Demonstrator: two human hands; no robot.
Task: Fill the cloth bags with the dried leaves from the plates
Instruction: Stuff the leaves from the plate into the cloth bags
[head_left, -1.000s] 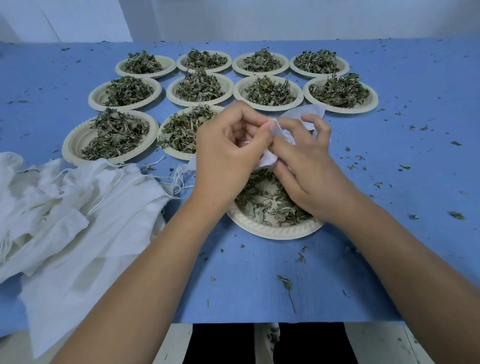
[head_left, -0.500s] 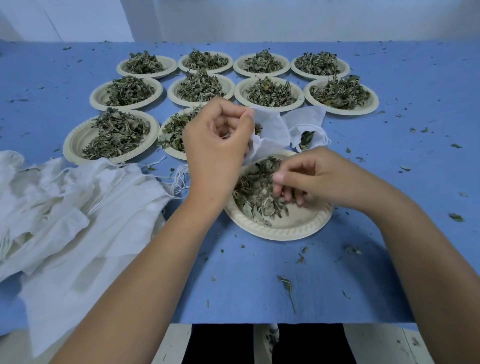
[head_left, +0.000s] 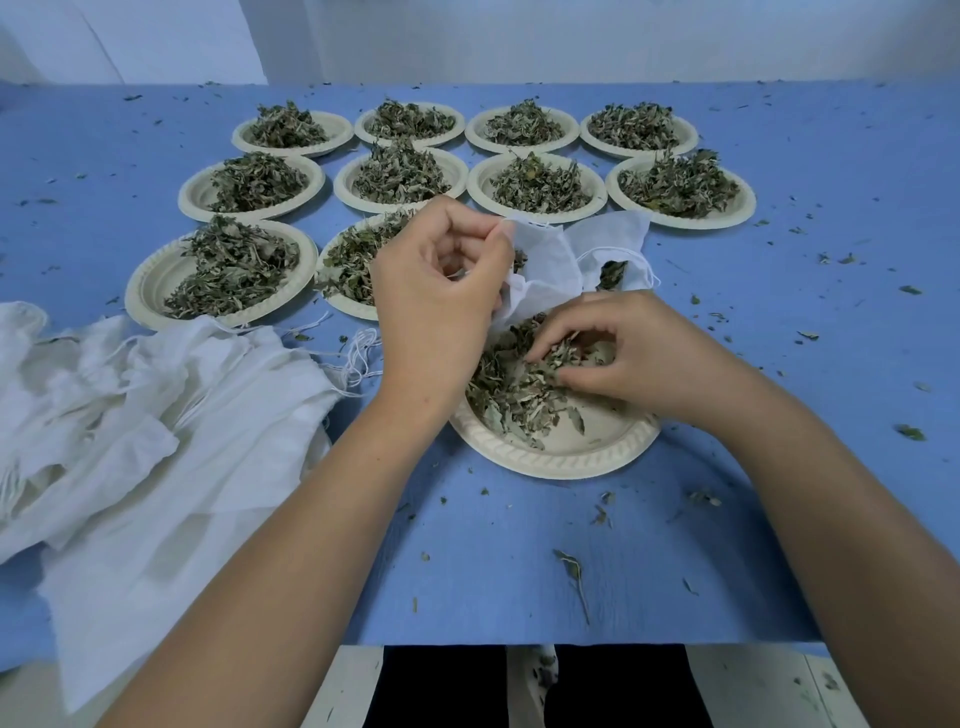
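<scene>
A small white cloth bag (head_left: 550, 262) lies just behind the nearest cream plate (head_left: 566, 454), its mouth held up by my left hand (head_left: 436, 301), which pinches the bag's edge. Some leaves show inside the bag's far end. My right hand (head_left: 618, 353) is down in the nearest plate, its curled fingers closing on a clump of dried leaves (head_left: 514, 387). The leaves there are pushed toward the plate's left and back, leaving bare plate at the front right.
Several more cream plates heaped with dried leaves (head_left: 400, 174) stand in rows behind. A heap of white cloth bags (head_left: 135, 415) with drawstrings lies at the left. Leaf crumbs scatter over the blue table (head_left: 519, 571), whose front edge is close to me.
My right hand left the bag's mouth, dropped into the nearest plate and now gathers leaves. My left hand kept hold of the bag's edge and shifted slightly left.
</scene>
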